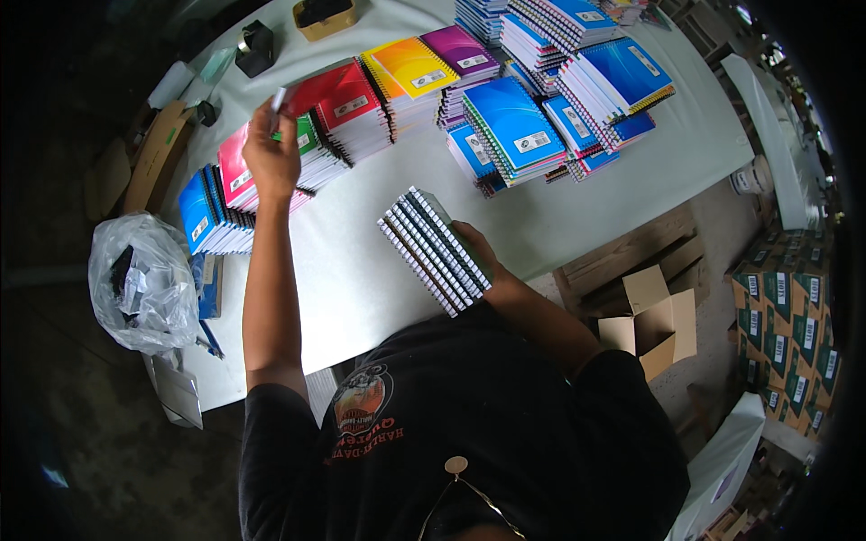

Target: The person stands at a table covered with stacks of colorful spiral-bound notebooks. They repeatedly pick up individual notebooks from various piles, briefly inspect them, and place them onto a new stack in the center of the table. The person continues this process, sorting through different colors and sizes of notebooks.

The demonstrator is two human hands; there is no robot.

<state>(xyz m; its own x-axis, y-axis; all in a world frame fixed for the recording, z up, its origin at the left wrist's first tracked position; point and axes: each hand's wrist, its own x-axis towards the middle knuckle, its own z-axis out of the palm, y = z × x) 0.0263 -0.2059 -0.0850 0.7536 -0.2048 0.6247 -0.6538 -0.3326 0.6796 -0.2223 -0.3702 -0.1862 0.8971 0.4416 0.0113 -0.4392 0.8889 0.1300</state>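
My right hand [475,248] grips a small bundle of spiral notebooks [433,254] in front of my chest, its wire spines facing up. My left hand [271,160] is raised over the left part of the table, fingers closed around something with a pale edge that I cannot make out. Beneath and beside that hand stand stacks of pink notebooks [236,169], green notebooks [308,140] and red notebooks [350,106]. Blue notebooks [200,212] stand nearer me at the left, and yellow notebooks [412,68] and purple notebooks [460,51] farther right.
Several piles of blue notebooks [514,126] crowd the table's far right. A clear plastic bag [142,284] hangs by the left edge of the pale table [361,298]. A black tape dispenser [255,50] stands at the back. An open cardboard box [654,316] is at the right, near stacked cartons [785,325].
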